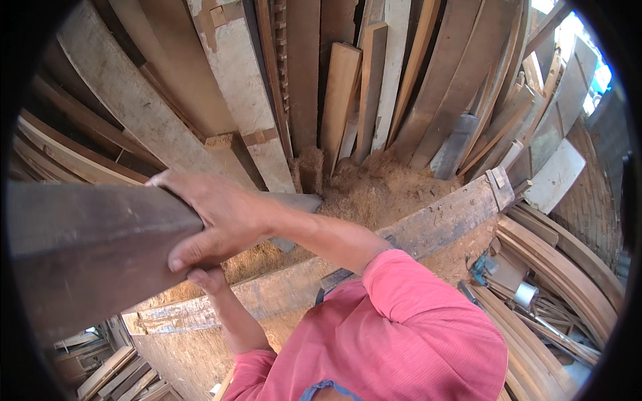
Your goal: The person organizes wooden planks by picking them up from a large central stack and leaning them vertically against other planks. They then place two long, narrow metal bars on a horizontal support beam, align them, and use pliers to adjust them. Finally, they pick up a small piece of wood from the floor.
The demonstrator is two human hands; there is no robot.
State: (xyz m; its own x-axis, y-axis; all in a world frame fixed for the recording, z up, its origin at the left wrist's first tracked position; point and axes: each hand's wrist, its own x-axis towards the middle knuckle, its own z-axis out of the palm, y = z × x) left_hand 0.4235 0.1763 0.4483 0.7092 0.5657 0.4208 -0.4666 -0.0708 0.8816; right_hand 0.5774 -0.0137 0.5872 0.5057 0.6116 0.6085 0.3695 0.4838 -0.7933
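Note:
A thick, dark wooden beam [100,247] fills the left side of the view, its far part running off toward the rim. My right hand [217,214] is wrapped over the beam's near end, with the thumb pressed against its side. Lower down, my left hand [208,279] supports the same end from below. Most of its fingers are hidden behind the wood. Under my arms stretches a long, worn plank bench [448,224], dusted with wood shavings.
Many boards [301,80] lean upright along the far side. Sawdust and shavings [374,187] lie heaped at their feet. To the right are stacked curved planks [568,267] and a teal power tool [479,269]. Cut timber pieces [117,377] lie at lower left.

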